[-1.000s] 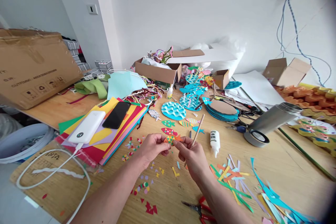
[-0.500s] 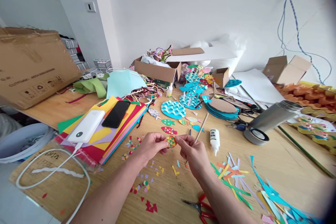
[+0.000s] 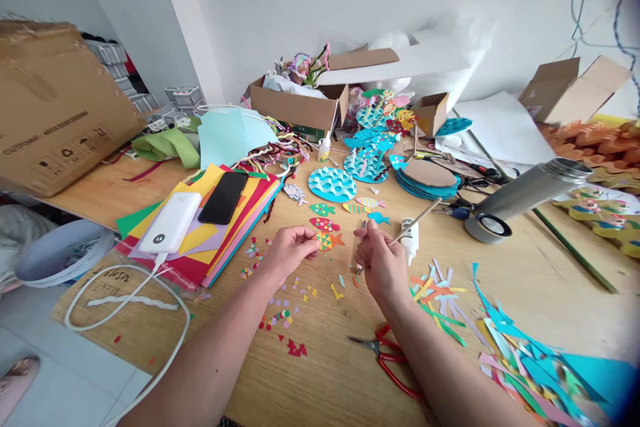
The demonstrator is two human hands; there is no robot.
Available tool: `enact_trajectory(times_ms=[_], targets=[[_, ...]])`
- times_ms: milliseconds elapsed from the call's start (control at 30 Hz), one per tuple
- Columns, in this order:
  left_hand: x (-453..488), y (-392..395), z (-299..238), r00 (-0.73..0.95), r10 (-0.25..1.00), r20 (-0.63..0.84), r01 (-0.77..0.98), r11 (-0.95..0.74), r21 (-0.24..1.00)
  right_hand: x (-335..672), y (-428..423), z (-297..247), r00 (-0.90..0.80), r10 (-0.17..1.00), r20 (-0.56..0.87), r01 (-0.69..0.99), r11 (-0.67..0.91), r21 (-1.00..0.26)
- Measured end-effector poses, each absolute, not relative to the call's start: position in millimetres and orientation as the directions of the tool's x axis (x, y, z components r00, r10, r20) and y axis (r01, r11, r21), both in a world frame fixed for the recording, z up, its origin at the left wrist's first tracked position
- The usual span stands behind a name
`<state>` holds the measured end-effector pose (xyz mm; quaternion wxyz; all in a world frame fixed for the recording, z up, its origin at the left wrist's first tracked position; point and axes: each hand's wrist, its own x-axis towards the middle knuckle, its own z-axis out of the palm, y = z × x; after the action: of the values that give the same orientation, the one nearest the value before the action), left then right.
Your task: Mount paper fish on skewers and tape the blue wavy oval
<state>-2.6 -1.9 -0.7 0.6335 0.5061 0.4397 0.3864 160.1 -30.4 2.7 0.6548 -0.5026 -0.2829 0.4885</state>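
Observation:
Between the thumb and fingers of my left hand [image 3: 293,252] is an orange paper fish [image 3: 327,241] patterned with green and yellow triangles, its tail pointing right. My right hand [image 3: 384,265] is closed around a thin wooden stick [image 3: 424,217], which slants up to the right; its fingertips are slightly blurred and apart from the fish. Just beyond the held fish lie a red spotted paper fish [image 3: 324,223] and a green one [image 3: 322,209]. A white glue bottle [image 3: 411,247] lies beside my right hand, partly behind the stick.
Red-handled scissors [image 3: 393,357] lie by my right forearm. Paper strips [image 3: 530,353] spread at right, and tiny paper cutouts [image 3: 280,317] lie between my arms. Coloured sheets at left carry a phone [image 3: 223,198] and a cabled power bank [image 3: 171,221]. A metal flask [image 3: 533,190] lies at right.
My right hand has come away from the fish and moved right, and the stick now leans further over. The fish's orange tail is now uncovered. The camera view has tilted down.

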Motion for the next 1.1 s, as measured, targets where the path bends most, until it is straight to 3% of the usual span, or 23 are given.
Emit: enact_trajectory(times_ms=[300, 567, 767, 1100], targets=[[-7.4, 2.0, 2.3, 0.291, 0.946, -0.14, -0.054, 0.162, 0.985, 163.0, -29.6, -1.0, 0.501, 0.865, 0.006, -0.354, 0.211, -0.911], [-14.7, 10.5, -4.3, 0.214, 0.966, -0.145, 0.075, 0.132, 0.988, 178.7, -26.0, 19.9, 0.558, 0.828, 0.058, -0.351, 0.299, -0.887], [-11.6, 5.7, 1.5, 0.225, 0.955, -0.194, 0.179, 0.156, 0.972, 188.9, -24.7, 29.8, 0.583, 0.809, 0.079, -0.337, 0.329, -0.882], [-14.9, 8.3, -5.9, 0.177, 0.966, -0.188, 0.198, 0.152, 0.968, 192.7, -25.7, 30.9, 0.533, 0.842, 0.085, -0.354, 0.313, -0.881]])
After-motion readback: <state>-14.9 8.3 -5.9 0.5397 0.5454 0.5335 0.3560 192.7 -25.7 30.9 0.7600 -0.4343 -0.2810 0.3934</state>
